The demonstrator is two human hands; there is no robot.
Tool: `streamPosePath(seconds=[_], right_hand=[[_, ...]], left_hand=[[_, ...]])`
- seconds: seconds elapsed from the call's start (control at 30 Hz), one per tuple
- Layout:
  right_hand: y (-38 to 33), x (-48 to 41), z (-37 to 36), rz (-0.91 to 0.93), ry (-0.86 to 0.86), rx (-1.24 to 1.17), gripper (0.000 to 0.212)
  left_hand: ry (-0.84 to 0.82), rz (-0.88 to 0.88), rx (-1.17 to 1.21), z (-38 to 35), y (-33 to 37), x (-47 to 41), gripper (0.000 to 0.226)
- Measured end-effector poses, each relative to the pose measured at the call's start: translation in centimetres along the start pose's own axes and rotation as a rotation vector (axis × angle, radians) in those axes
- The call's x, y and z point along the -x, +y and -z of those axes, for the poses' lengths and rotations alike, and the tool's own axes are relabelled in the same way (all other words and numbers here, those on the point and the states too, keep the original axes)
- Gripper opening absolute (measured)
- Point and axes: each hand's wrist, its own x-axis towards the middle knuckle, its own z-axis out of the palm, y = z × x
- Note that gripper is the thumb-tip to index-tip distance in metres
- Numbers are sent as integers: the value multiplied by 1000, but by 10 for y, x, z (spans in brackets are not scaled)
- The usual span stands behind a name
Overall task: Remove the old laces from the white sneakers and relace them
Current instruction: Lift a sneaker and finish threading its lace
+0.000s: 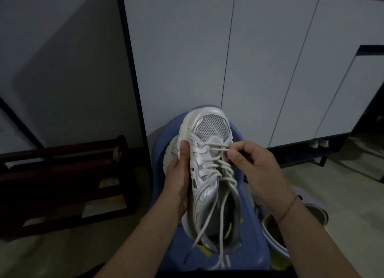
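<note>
A white sneaker (209,132) with a mesh toe lies toe-away on a blue plastic stool (249,236). My left hand (178,178) grips its left side, thumb along the upper edge. My right hand (251,165) pinches the white lace (216,148) at the lowest crossings near the toe. The lace is threaded through several eyelets, and its two loose ends trail down over the shoe's opening toward me. A second white sneaker (172,153) peeks out behind my left hand, mostly hidden.
A white cabinet (270,59) with dark frame stands right behind the stool. A dark wooden rack (62,178) sits at the left on the floor. A metal bowl (272,232) and a pale purple slipper (307,200) lie at the right under my forearm.
</note>
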Motion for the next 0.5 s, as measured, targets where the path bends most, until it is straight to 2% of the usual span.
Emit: streamPosePath(seconds=[0.07,0.17,0.3,0.37,0.43,0.5], right_hand=[[1,0,1,-71,11,-123,11],[-1,1,1,-89,59,-108,7],[-7,4,1,29,107,80,6],[-8,6,-2,80,88,175,7],[-7,7,-7,72,92,259,10],[-6,8,-9,26,170,303,11]], left_hand=[[-11,40,47,-3,-2,2,91],[-1,85,83,-5,-3,4,99],[155,-63,-15,-4,-5,2,85],[181,-136,-61,-5,-3,3,84],[201,-184,-99,-8,-1,8,77],[228,-212,-118,-12,0,12,71]])
